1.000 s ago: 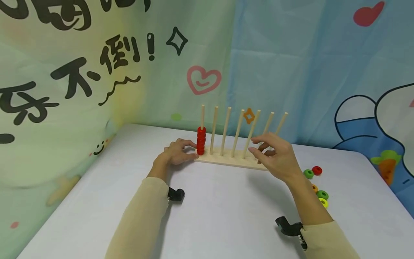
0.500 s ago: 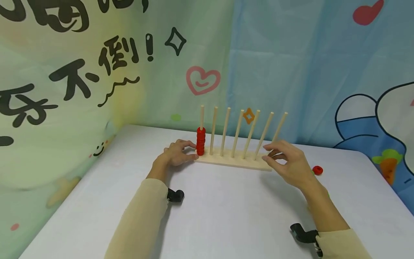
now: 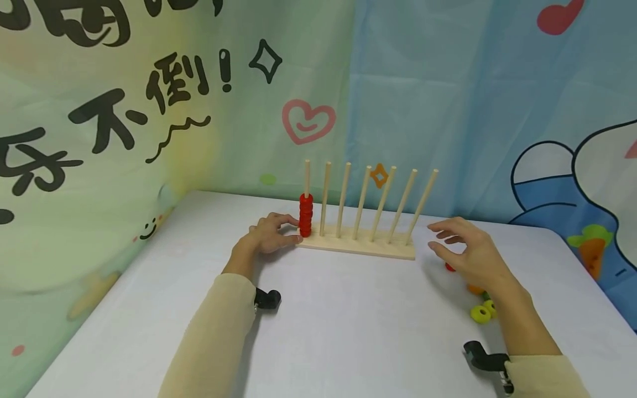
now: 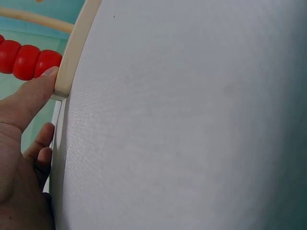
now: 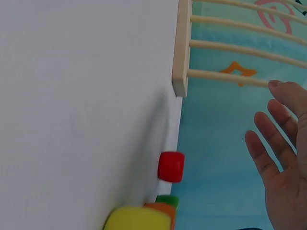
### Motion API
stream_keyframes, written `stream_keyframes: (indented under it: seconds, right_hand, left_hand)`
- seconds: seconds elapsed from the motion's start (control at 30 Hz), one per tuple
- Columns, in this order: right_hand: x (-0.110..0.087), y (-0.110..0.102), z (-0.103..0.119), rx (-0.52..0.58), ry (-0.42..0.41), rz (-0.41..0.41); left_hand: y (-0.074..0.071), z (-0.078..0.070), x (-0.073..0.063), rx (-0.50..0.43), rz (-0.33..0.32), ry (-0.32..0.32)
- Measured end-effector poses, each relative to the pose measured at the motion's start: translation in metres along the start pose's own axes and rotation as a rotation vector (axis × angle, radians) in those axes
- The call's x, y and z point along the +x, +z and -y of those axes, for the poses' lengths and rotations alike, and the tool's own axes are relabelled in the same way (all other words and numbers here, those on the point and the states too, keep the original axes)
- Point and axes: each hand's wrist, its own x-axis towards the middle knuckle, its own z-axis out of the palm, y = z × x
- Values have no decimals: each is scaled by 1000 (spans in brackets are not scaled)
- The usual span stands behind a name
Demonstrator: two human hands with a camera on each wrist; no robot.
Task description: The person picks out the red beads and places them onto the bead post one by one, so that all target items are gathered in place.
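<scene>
A wooden peg rack (image 3: 355, 247) stands on the white table, with several upright pegs in a row. Several red beads (image 3: 306, 216) are stacked on its leftmost peg; the other pegs are bare. At the left end of the base, my left hand (image 3: 269, 235) holds the rack between thumb and index finger. The left wrist view shows the thumb (image 4: 36, 96) on the base right beside the lowest red bead. My right hand (image 3: 470, 249) hovers to the right of the rack, fingers slightly bent and apart, holding nothing.
Loose beads lie below and beside my right hand: a red bead (image 3: 450, 267), an orange bead (image 3: 475, 289), a green one partly hidden, and yellow beads (image 3: 480, 314). A printed cloth backdrop (image 3: 423, 99) hangs behind the table.
My right hand has moved right, from in front of the right-hand pegs to past the rack's end, above the loose beads. The left hand stays at the base.
</scene>
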Motion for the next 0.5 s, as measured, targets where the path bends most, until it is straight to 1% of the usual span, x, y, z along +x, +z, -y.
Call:
stream_keyframes:
  seconds: [0.17,0.4,0.5]
  right_hand:
    - [-8,-6,-11,-5,80,43]
    - [-15,-11,-17,-33,138,87]
    - [-17,-14,-19,-57,191,134]
  left_hand:
    - [0,-1,-1,-4,9,1]
    - [-1,1,0,-2,8,5]
    - [-1,1,1,-2,8,17]
